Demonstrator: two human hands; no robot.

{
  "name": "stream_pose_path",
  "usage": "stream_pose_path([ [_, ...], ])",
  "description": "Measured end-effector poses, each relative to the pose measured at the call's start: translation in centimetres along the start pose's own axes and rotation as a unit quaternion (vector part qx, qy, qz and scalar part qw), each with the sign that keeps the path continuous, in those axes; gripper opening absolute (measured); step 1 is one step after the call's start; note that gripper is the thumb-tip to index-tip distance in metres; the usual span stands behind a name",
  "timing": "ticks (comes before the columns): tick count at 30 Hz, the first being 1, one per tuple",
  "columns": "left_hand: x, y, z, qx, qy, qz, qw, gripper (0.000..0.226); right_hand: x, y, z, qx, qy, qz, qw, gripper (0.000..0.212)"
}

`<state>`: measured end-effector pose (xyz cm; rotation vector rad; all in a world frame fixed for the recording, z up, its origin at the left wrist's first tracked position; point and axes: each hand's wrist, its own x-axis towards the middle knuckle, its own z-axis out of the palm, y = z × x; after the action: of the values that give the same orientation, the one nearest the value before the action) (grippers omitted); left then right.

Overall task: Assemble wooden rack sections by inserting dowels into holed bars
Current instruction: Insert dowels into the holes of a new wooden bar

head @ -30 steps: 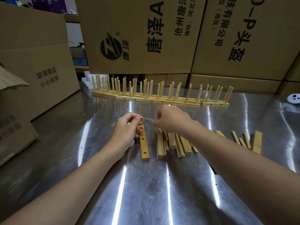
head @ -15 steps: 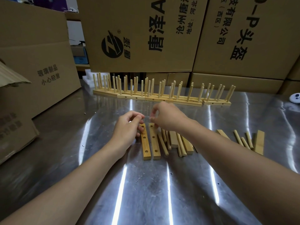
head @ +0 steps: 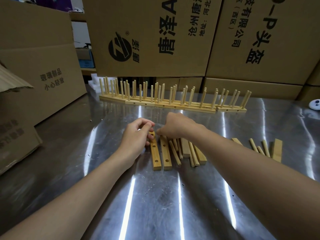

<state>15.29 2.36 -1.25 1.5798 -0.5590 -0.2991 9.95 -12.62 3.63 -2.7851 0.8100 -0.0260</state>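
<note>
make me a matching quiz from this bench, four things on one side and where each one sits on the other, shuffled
Things:
1 finished rack sections
2 holed bars
3 dowel pile
4 white gadget

Places:
A far right edge of the table
B flat, side by side, mid-table
C in a row at the back, dowels upright
D just right of the two flat bars

Pairs: 1-C, 2-B, 3-D, 4-A

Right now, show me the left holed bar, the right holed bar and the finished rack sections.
left holed bar (head: pixel 155 153): head view, wood between two holes.
right holed bar (head: pixel 165 153): head view, wood between two holes.
finished rack sections (head: pixel 139 102): head view, front face of a base bar.
</note>
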Motion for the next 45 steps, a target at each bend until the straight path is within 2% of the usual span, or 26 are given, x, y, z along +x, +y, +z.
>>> stream_pose_path([
  [5,-0.3,0.4,0.0,0.000,0.001,-0.001,1.000,0.018,-1.1,-0.3,-3.5,0.046,0.055,-0.040,0.997,0.040],
  [7,-0.5,0.7,0.0,-0.010,-0.009,-0.003,1.000,0.025,-1.8,-0.9,-5.1,0.082,0.082,-0.054,0.992,0.039],
  [11,-1.2,1.7,-0.1,-0.059,-0.065,-0.016,0.996,0.047,-3.0,-1.9,-6.4,0.129,0.148,-0.073,0.978,0.039],
  [14,-1.6,2.2,-0.3,-0.126,-0.102,-0.017,0.987,0.044,-3.8,-2.4,-6.1,0.145,0.171,-0.095,0.970,0.038],
  [18,-1.8,2.5,-0.3,-0.194,-0.080,-0.030,0.977,0.039,-5.4,-1.8,-5.4,0.218,0.173,-0.120,0.953,0.059],
  [20,-1.8,2.7,-0.3,-0.211,-0.066,-0.031,0.975,0.041,-6.7,-0.5,-4.1,0.246,0.199,-0.112,0.942,0.055],
  [26,-1.9,2.7,-0.3,-0.225,-0.046,-0.047,0.972,0.041,-11.6,3.5,0.5,0.145,0.163,-0.047,0.975,0.037],
  [31,-2.1,2.5,-0.2,-0.207,-0.048,-0.054,0.976,0.040,-13.7,3.9,3.2,0.003,0.201,-0.094,0.975,0.029],
  [37,-2.1,2.1,-0.4,-0.207,-0.040,-0.067,0.975,0.041,-13.8,4.0,4.6,-0.028,0.190,-0.117,0.974,0.027],
  [42,-2.2,1.8,-0.2,-0.213,-0.047,-0.070,0.974,0.041,-14.2,4.5,4.5,0.025,0.206,-0.124,0.970,0.023],
  [45,-2.2,1.7,-0.2,-0.202,-0.043,-0.070,0.976,0.042,-14.0,5.0,3.8,0.185,0.219,-0.098,0.953,0.019],
])
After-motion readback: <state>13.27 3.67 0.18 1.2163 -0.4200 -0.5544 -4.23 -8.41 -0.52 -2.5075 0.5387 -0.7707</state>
